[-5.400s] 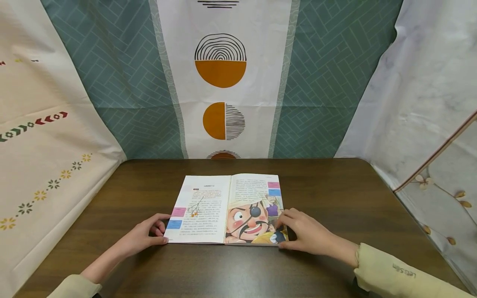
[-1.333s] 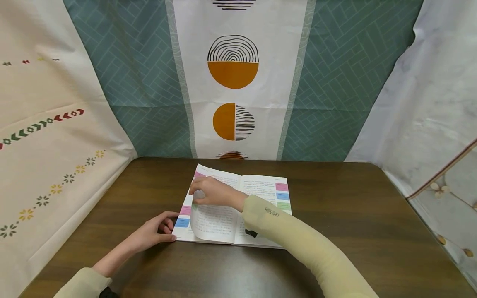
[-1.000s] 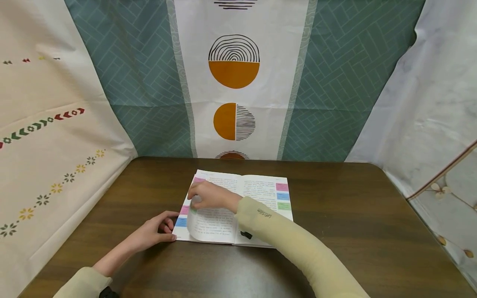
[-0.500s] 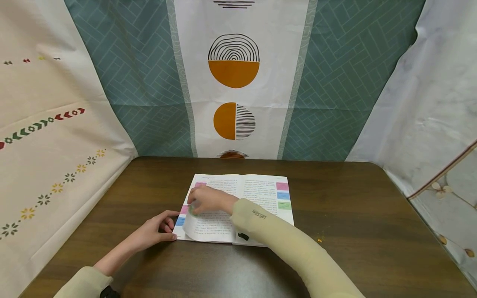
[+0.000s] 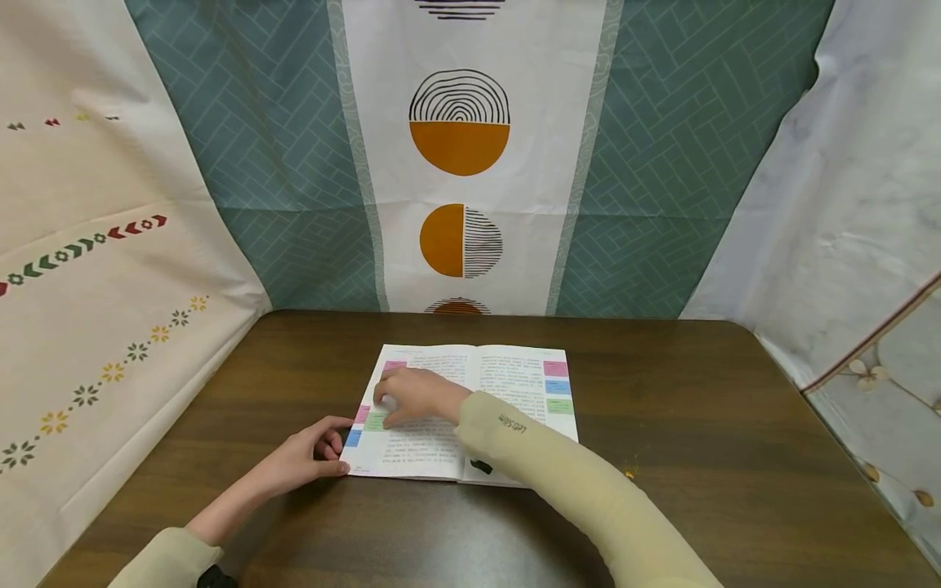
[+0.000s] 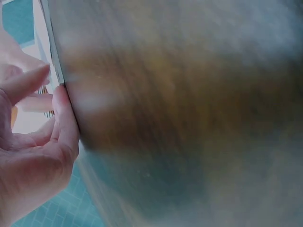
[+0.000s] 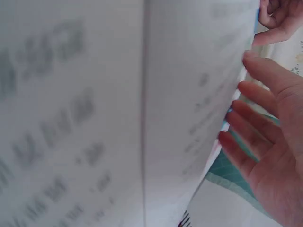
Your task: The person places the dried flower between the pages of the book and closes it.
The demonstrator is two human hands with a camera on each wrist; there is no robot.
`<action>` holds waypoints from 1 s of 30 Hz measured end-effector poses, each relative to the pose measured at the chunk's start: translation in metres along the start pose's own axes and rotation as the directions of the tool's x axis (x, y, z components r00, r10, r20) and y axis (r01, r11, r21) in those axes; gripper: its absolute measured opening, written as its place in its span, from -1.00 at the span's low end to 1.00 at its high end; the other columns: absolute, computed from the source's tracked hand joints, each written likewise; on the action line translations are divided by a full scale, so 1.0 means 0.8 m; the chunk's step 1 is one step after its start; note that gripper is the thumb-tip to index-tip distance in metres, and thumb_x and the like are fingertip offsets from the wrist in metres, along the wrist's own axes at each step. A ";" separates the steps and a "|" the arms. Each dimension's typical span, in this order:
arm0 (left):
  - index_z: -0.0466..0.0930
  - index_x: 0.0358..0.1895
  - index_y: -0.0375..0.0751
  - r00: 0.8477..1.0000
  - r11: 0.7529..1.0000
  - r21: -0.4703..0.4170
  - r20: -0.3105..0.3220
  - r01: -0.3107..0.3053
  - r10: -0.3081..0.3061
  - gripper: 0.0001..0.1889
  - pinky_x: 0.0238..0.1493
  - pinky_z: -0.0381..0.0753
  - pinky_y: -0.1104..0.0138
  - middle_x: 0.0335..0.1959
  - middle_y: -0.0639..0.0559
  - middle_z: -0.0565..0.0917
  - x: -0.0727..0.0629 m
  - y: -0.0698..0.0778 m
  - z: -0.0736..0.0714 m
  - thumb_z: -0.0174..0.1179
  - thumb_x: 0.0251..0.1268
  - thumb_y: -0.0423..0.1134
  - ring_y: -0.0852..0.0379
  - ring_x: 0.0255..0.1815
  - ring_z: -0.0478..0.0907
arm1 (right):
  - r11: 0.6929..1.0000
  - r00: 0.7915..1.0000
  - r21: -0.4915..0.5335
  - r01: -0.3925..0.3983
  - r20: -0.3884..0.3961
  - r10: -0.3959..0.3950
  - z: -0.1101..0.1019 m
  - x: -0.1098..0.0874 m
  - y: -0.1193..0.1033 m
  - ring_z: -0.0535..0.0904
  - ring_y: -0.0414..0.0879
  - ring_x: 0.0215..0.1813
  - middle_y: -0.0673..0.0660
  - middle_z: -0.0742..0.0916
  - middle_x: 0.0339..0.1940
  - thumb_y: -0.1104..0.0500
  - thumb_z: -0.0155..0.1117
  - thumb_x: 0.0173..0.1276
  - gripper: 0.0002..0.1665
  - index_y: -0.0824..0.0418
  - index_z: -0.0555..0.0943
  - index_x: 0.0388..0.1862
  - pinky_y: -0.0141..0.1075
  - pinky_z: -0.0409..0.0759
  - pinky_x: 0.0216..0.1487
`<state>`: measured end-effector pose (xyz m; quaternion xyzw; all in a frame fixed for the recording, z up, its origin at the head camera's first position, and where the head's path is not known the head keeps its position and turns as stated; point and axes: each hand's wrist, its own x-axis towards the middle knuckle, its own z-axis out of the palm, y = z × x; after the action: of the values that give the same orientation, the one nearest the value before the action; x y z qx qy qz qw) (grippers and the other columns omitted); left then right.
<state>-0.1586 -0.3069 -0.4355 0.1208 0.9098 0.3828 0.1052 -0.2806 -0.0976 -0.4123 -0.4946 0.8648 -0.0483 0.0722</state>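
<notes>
An open book point(image 5: 503, 376) lies flat on the table, showing printed text on both pages and pink, blue and green colour blocks along the outer margins. My right hand point(image 5: 415, 394) reaches across it, fingertips touching the left page near the outer margin. In the right wrist view the right hand's fingers point(image 7: 239, 156) are spread and lightly bent along the page edge. At the book's lower left corner, my left hand point(image 5: 305, 453) rests with index finger and thumb against the edge, the other fingers loosely curled. The left wrist view shows the left thumb point(image 6: 66, 113) along the book's edge.
The dark brown wooden table point(image 5: 662, 408) surrounds the book. A small orange speck point(image 5: 630, 474) is on it at right. Behind hangs a green and white patterned cloth point(image 5: 463, 261); pale cloths point(image 5: 132, 269) border the sides.
The picture spread has given way to text pages. The right hand has carried a leaf over to the left; its curled edge has come down flat. The left hand stays at the corner.
</notes>
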 end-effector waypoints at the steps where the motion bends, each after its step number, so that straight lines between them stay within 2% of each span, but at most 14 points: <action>1: 0.36 0.29 -0.33 1.000 1.000 0.000 -0.003 0.012 -0.012 -0.31 -0.32 0.43 0.45 -0.25 -0.02 0.50 0.000 0.001 0.001 0.44 0.12 -0.18 0.34 -0.33 0.45 | 1.000 1.000 -0.004 -0.008 0.007 0.008 -0.001 -0.001 0.000 0.59 -0.23 0.08 -0.05 0.67 0.11 -0.09 0.42 0.27 -0.55 -0.01 0.65 0.11 -0.35 0.53 0.17; 5: 0.35 0.29 -0.29 0.999 0.999 0.005 -0.014 0.050 -0.050 -0.24 -0.34 0.41 0.44 -0.28 -0.02 0.49 0.003 0.003 0.003 0.49 0.04 -0.09 0.31 -0.36 0.43 | 0.998 0.999 -0.031 -0.046 0.024 0.047 -0.003 -0.007 0.003 0.58 -0.20 0.16 -0.04 0.65 0.16 -0.11 0.41 0.28 -0.52 -0.05 0.64 0.15 -0.32 0.51 0.23; 8: 0.35 0.28 -0.29 0.998 0.998 0.020 -0.025 0.058 -0.058 -0.21 -0.34 0.40 0.45 -0.30 0.00 0.48 0.004 0.004 0.005 0.52 -0.01 -0.09 0.31 -0.39 0.42 | 0.997 0.997 -0.036 -0.072 0.032 0.074 -0.003 -0.015 0.007 0.56 -0.16 0.19 -0.02 0.64 0.17 -0.13 0.40 0.28 -0.51 -0.07 0.63 0.17 -0.28 0.51 0.25; 15: 0.35 0.26 -0.35 0.998 0.998 0.046 -0.047 0.035 -0.033 -0.21 -0.35 0.37 0.45 -0.32 0.00 0.48 0.002 0.007 0.009 0.54 -0.05 -0.16 0.30 -0.40 0.38 | 0.995 0.995 -0.022 -0.099 0.027 0.100 -0.006 -0.045 0.020 0.53 -0.11 0.29 -0.01 0.62 0.25 -0.14 0.40 0.27 -0.50 -0.08 0.63 0.17 -0.21 0.48 0.33; 19: 0.34 0.27 -0.34 0.998 0.998 0.042 -0.045 0.047 -0.045 -0.20 -0.35 0.36 0.45 -0.33 0.00 0.48 0.002 0.009 0.009 0.54 -0.05 -0.16 0.29 -0.40 0.38 | 0.993 0.993 -0.018 -0.114 0.021 0.115 -0.008 -0.064 0.030 0.52 -0.09 0.31 -0.01 0.62 0.26 -0.14 0.39 0.28 -0.50 -0.08 0.63 0.18 -0.19 0.45 0.36; 30: 0.32 0.26 -0.39 0.999 0.998 0.062 -0.032 0.007 -0.005 -0.15 -0.35 0.36 0.46 -0.32 0.00 0.46 0.002 0.009 0.009 0.56 -0.10 -0.16 0.29 -0.40 0.37 | 0.988 0.988 -0.014 -0.157 -0.004 0.157 -0.005 -0.115 0.050 0.52 -0.05 0.32 0.03 0.61 0.26 -0.12 0.38 0.30 -0.50 -0.06 0.62 0.20 -0.07 0.47 0.32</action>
<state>-0.1574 -0.2965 -0.4353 0.1151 0.9233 0.3557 0.0880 -0.2691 0.0019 -0.4075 -0.4256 0.9014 -0.0370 0.0711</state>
